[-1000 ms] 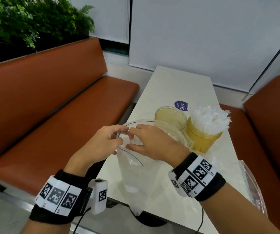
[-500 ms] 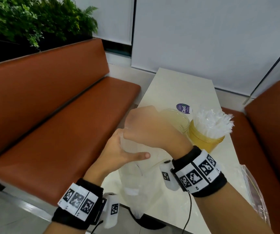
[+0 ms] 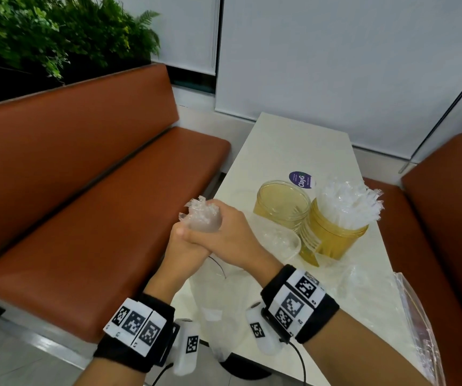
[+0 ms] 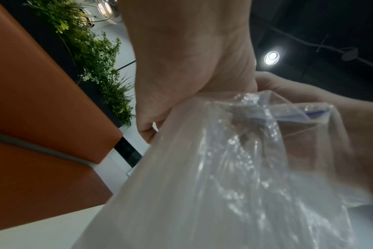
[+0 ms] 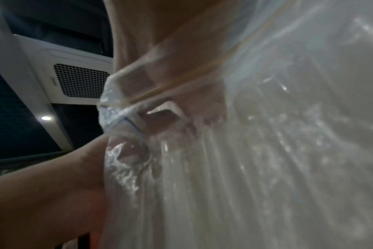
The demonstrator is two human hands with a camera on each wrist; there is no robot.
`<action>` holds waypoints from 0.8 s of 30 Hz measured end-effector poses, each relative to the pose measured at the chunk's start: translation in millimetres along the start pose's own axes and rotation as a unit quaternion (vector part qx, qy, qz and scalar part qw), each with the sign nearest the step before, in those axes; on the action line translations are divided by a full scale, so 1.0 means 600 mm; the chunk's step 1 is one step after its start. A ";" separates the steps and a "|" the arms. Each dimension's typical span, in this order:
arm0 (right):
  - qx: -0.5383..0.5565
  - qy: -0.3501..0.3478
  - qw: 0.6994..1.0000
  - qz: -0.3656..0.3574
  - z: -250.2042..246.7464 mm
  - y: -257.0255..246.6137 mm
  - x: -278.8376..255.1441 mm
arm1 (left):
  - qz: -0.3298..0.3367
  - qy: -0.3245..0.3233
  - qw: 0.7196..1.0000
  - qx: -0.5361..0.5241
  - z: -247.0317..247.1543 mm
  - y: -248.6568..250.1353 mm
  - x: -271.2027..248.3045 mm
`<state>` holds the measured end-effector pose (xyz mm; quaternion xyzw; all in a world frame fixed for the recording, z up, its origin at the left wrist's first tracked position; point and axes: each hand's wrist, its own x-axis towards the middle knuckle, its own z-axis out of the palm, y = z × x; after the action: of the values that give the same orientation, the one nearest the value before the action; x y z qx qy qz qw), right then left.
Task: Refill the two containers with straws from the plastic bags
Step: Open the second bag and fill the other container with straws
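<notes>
Here the right hand (image 3: 225,232) and the left hand (image 3: 186,247) are clasped together over the near left corner of the table (image 3: 288,146), both gripping a bundle of wrapped straws (image 3: 200,215) whose tips poke up above the fists. The clear plastic bag (image 3: 224,302) hangs down below them. Just right stand the empty container (image 3: 281,204) and, touching it, the full container (image 3: 332,235).

Both forearms reach forward and meet in front of the body. The right hand (image 3: 224,232) lies over the left hand (image 3: 185,246), and the fingers of both curl around the gathered bag (image 3: 203,218), gripping it. Each wrist wears 1 black band.
</notes>
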<state>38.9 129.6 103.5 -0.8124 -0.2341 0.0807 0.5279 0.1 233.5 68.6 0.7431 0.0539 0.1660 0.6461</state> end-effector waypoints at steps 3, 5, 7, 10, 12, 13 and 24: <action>0.015 0.017 1.000 -0.013 0.012 0.001 0.003 | 0.005 -0.005 1.000 0.018 0.000 0.001 0.003; 0.031 0.022 0.999 -0.026 0.012 -0.002 0.004 | 0.012 -0.028 0.999 0.030 -0.009 0.000 0.004; 0.052 0.037 0.997 -0.041 0.011 -0.008 0.008 | -0.003 -0.050 0.999 0.012 -0.016 -0.006 0.004; 0.059 0.060 0.994 -0.068 0.009 -0.026 0.016 | -0.014 -0.065 0.998 0.008 -0.022 -0.016 0.006; 0.073 0.080 0.991 -0.080 0.004 -0.042 0.024 | -0.011 -0.081 0.997 0.014 -0.022 -0.015 0.005; 0.087 0.092 0.988 -0.090 0.000 -0.052 0.028 | -0.008 -0.083 0.996 0.024 -0.022 -0.013 0.005; 0.132 0.276 0.932 -0.196 -0.070 -0.158 0.061 | 0.006 -0.076 0.995 0.071 -0.021 -0.002 -0.006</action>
<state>58.8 144.0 210.7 -0.6639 -0.2208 -0.2215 0.6792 -7.1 244.3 68.0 0.7978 0.0122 0.1088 0.5929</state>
